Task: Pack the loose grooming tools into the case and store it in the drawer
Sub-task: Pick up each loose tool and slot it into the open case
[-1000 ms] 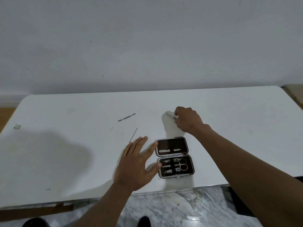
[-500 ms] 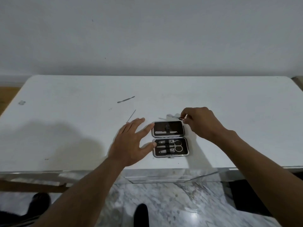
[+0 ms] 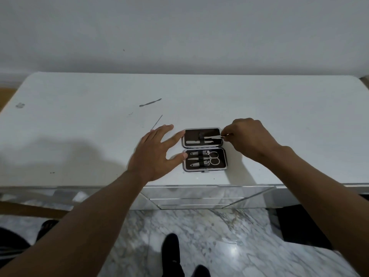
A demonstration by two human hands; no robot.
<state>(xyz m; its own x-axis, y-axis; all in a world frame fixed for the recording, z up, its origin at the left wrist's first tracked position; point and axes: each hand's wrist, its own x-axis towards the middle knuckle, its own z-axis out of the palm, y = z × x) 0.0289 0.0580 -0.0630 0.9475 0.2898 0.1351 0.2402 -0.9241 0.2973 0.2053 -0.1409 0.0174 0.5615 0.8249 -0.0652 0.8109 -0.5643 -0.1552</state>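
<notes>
- The wide white bench (image 3: 79, 140) fills the middle of the view, with mirrored drawer fronts (image 3: 207, 196) under its near edge and grey marble floor (image 3: 219, 236) below
- The left hand (image 3: 153, 154) lies spread flat on the bench, fingers wide, forefinger and thumb tips touching the left edge of the case
- The right hand (image 3: 249, 138) pinches a thin silver tool (image 3: 209, 137) at the far half's right edge
- The small black hinged grooming case (image 3: 203, 149) lies open near the front edge, scissors and clippers strapped in the near half
- Two loose slim metal tools lie apart, further left: a flat pusher (image 3: 150, 102) and a needle-like pick (image 3: 157, 122)
</notes>
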